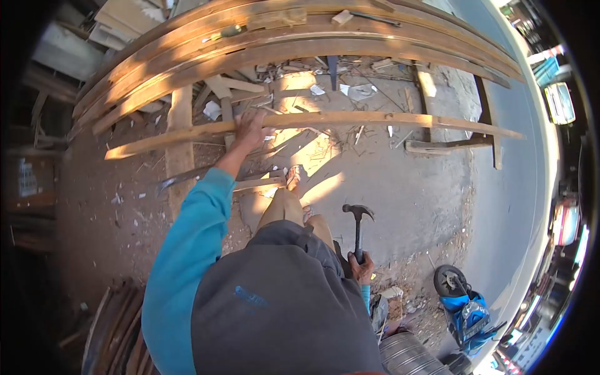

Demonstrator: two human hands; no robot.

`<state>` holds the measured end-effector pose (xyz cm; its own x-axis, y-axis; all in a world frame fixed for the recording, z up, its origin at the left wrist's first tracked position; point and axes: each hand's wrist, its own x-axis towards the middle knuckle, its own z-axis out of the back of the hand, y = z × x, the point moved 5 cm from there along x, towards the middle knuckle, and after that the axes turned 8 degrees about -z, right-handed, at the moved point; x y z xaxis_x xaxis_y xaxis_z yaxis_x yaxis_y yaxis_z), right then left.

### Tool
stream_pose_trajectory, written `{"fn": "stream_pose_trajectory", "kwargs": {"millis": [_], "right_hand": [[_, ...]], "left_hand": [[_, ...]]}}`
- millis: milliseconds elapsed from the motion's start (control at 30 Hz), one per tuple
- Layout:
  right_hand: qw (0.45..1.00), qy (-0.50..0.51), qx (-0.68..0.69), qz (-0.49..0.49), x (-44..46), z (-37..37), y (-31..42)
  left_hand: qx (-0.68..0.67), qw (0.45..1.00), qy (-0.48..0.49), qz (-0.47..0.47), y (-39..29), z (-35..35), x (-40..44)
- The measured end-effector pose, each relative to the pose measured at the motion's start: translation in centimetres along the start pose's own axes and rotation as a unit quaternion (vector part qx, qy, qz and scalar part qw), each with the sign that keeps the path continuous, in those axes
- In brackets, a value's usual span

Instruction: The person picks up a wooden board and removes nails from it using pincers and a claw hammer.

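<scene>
My left hand (251,129) is closed on a long, narrow wooden strip (331,119), left of its middle. The strip runs across the view, in front of a row of long planks (262,55). Low at my right side, my right hand (361,267) grips the handle of a claw hammer (358,228), whose head points up and away from me. On the planks lie a screwdriver (226,32), a short wood block (277,19) and a dark, thin tool (375,19).
A saw blade (333,72) hangs below the planks. Wooden supports (179,150) stand under them at left and right. Wood scraps and paper litter the ground. A blue motorbike (465,312) stands at lower right, beside a ribbed grey object (412,356).
</scene>
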<state>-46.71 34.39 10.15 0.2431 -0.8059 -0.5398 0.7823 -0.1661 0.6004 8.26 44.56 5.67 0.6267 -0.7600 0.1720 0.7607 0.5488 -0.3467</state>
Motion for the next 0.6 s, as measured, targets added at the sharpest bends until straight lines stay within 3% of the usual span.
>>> {"fn": "stream_pose_trajectory", "kwargs": {"millis": [67, 100, 200, 333, 400, 433, 600], "right_hand": [[0.998, -0.017, -0.050, 0.016, -0.1, -0.3, -0.9], [0.997, 0.008, -0.068, 0.029, -0.2, -0.7, -0.6], [0.999, 0.026, 0.042, -0.010, -2.0, -2.6, 4.2], [0.995, 0.018, 0.061, 0.071, -3.6, -4.5, 9.9], [0.982, 0.042, 0.132, 0.128, -4.1, -5.1, 11.9], [0.977, 0.106, 0.133, 0.127, -4.3, -5.5, 13.0], [0.981, 0.132, 0.067, 0.128, -5.7, -7.5, 14.8]], "left_hand": [[0.013, 0.997, 0.072, 0.026, 0.1, -0.1, 0.2], [0.027, 0.998, 0.055, 0.024, -0.2, 0.2, -0.3], [0.038, 0.998, 0.048, 0.022, 0.2, 0.2, 0.2], [0.035, 0.995, 0.087, 0.025, 0.4, -0.3, 0.0], [0.031, 0.994, 0.097, 0.026, 0.4, -0.2, 0.0], [0.027, 0.993, 0.112, 0.025, 0.3, -0.3, 0.2], [-0.043, 0.986, 0.155, 0.037, 0.9, 1.8, 0.8]]}}
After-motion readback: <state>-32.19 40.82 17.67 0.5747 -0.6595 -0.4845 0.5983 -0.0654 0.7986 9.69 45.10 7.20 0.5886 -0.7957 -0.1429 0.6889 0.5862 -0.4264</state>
